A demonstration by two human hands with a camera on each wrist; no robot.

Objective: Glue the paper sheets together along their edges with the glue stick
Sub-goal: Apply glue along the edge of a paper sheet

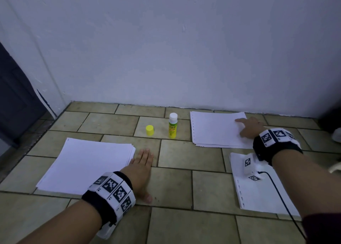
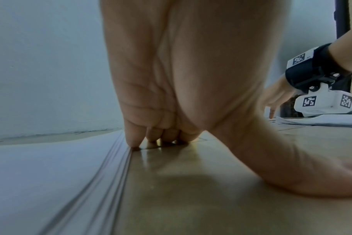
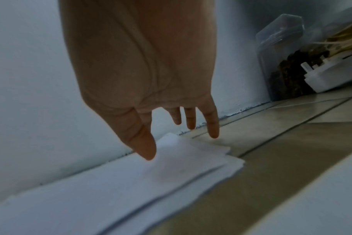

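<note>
1. Resting flat on the tiled floor (image 1: pixel 175 186), the left hand (image 1: pixel 140 168) has fingers straight and together, thumb spread toward 5 o'clock; it holds nothing.
2. Left stack of paper sheets (image 1: pixel 88 164) lies at about 8 o'clock in the head view. The left wrist camera shows the fingertips (image 2: pixel 133 142) set down right at the stack's fanned right edge (touching it or just beside it, cannot tell which).
3. Right hand (image 1: pixel 249 127) reaches to about 2 o'clock, over the far right corner of a second stack of sheets (image 1: pixel 215 129). Fingers are extended and slightly spread, nothing gripped. From the right wrist view the index fingertip (image 3: pixel 148 151) sits at the top sheet; whether it actually presses the paper is not clear.
4. Third sheet group (image 1: pixel 258 194), with punched holes along its left edge, lies at about 4 o'clock, under the right forearm.
5. Glue stick (image 1: pixel 173 125) stands upright at 12 o'clock between the left and far right stacks, its white tip uncovered.
6. Yellow cap (image 1: pixel 149 130) stands on the tile just left of the glue stick, apart from it.
7. White wall (image 1: pixel 184 50) runs behind everything.
</note>
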